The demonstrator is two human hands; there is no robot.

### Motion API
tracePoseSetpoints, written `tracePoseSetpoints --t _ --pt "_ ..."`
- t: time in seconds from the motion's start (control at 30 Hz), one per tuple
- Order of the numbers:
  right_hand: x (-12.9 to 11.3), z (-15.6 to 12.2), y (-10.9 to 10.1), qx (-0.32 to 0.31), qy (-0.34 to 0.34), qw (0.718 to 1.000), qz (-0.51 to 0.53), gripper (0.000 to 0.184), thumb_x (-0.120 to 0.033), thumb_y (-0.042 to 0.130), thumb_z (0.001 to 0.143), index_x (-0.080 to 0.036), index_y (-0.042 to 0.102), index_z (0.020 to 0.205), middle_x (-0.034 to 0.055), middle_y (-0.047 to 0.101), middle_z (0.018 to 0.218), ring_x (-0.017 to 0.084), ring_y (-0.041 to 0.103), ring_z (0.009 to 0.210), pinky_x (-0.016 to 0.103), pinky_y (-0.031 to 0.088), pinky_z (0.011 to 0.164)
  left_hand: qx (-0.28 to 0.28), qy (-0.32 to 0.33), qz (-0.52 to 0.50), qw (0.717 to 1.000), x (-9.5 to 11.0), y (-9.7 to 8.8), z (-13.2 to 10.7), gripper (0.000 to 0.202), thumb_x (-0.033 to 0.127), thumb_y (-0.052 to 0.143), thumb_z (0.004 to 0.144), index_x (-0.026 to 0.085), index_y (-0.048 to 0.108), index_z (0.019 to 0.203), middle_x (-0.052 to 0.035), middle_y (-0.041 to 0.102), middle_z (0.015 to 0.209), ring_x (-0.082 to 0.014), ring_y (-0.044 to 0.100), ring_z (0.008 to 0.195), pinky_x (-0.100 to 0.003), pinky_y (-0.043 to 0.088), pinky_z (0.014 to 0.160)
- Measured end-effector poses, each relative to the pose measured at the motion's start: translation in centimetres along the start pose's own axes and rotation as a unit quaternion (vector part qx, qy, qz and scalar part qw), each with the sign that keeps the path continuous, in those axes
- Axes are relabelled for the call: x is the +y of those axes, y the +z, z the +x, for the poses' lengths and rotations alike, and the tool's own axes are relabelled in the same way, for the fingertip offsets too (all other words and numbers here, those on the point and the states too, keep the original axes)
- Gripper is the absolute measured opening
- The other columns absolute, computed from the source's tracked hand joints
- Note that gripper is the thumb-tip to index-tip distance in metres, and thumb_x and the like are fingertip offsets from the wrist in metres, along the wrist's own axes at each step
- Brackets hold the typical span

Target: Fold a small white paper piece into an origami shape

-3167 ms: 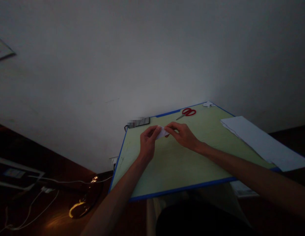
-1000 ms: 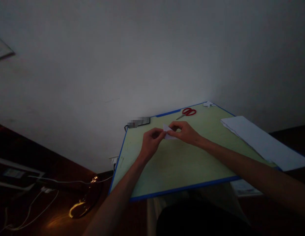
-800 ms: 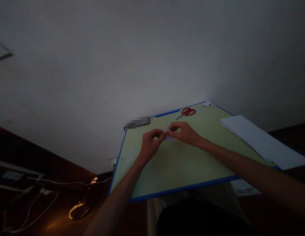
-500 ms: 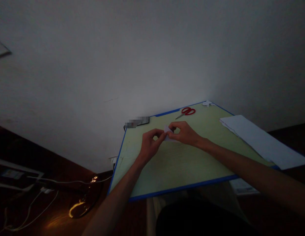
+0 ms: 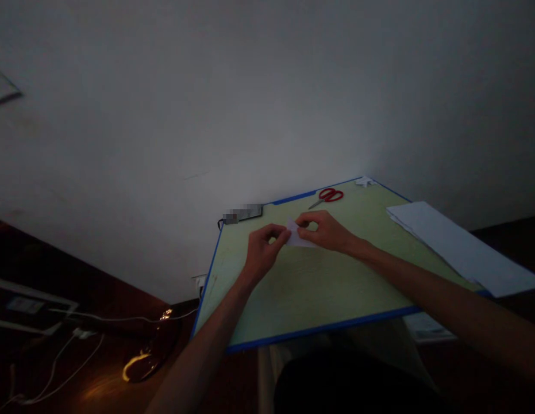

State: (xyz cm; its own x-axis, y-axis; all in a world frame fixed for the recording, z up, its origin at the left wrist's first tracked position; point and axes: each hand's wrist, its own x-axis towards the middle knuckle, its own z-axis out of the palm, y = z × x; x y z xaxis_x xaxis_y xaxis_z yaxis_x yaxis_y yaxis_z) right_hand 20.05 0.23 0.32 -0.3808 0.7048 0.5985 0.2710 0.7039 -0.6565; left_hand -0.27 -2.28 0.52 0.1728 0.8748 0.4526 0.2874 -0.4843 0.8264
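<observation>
Between my two hands, over the middle of the table, is a small white piece of paper [image 5: 298, 239] with a pointed top; it looks folded. My left hand [image 5: 264, 248] pinches its left edge between thumb and forefinger. On the other side my right hand [image 5: 322, 231] has its thumb and fingertips closed on the paper and covers part of it. Beyond my right hand lies a pair of scissors [image 5: 330, 195] with red handles, its blades pointing left toward the near side.
The pale green table [image 5: 301, 293] has blue edging and stands against a grey wall. White paper sheets [image 5: 452, 241] overhang its right side. Paper scraps [image 5: 364, 181] lie at the far corner, a dark flat object [image 5: 250, 213] at the back left. White cables [image 5: 133, 318] run at lower left.
My fingers have shifted slightly on the paper, and a little more of it shows below my right hand. The scissors and sheets stay put.
</observation>
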Motion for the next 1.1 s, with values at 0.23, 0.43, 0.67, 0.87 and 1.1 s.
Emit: tracePoseSetpoints --t 0.23,0.43,0.67,0.87,1.1 --pt "-0.14 0.00 -0.41 -0.017 0.007 1.000 0.002 0.019 -0.018 0.057 0.076 -0.016 0.074 0.081 0.0042 0.074 0.078 0.017 0.065 0.072 0.029 0.051 0.072 0.008 0.002 -0.007 1.000 -0.25 0.04 -0.01 0.020 0.037 0.077 0.081 0.016 0.077 0.081 -0.0056 0.075 0.079 -0.0163 0.066 0.072 -0.028 0.052 0.069" --pt "0.08 0.08 -0.63 0.001 0.022 0.999 0.027 0.030 -0.014 0.051 0.075 -0.017 0.079 0.087 0.0064 0.079 0.088 0.020 0.070 0.081 0.031 0.054 0.077 0.023 -0.003 -0.012 1.000 -0.03 -0.01 0.09 0.021 0.036 0.076 0.081 0.016 0.076 0.078 -0.0044 0.074 0.074 -0.0152 0.064 0.068 -0.027 0.051 0.067" --pt "-0.23 0.06 -0.41 0.009 0.053 0.996 0.078 0.022 -0.031 0.066 0.085 -0.017 0.078 0.097 0.0071 0.078 0.096 0.020 0.070 0.085 0.032 0.054 0.079 0.030 -0.013 -0.024 0.999 0.13 0.02 0.02 0.022 0.038 0.077 0.081 0.016 0.075 0.078 -0.0042 0.073 0.073 -0.0149 0.065 0.068 -0.028 0.053 0.068" --pt "-0.30 0.19 -0.01 -0.006 0.059 0.996 0.070 0.038 -0.053 0.070 0.086 -0.016 0.074 0.080 0.0040 0.072 0.075 0.017 0.063 0.070 0.029 0.048 0.067 0.028 0.000 -0.037 0.999 0.06 0.32 0.02 0.027 0.043 0.077 0.082 0.016 0.075 0.088 -0.0064 0.075 0.084 -0.0172 0.069 0.078 -0.029 0.056 0.074" --pt "-0.48 0.23 -0.03 0.040 0.061 0.995 0.064 0.042 -0.057 0.067 0.087 -0.016 0.074 0.080 0.0042 0.072 0.076 0.017 0.061 0.071 0.029 0.047 0.067 -0.009 -0.059 -0.078 0.995 0.02 0.42 0.05 0.031 0.045 0.080 0.079 0.016 0.077 0.092 -0.0084 0.077 0.090 -0.0173 0.070 0.078 -0.030 0.057 0.075"
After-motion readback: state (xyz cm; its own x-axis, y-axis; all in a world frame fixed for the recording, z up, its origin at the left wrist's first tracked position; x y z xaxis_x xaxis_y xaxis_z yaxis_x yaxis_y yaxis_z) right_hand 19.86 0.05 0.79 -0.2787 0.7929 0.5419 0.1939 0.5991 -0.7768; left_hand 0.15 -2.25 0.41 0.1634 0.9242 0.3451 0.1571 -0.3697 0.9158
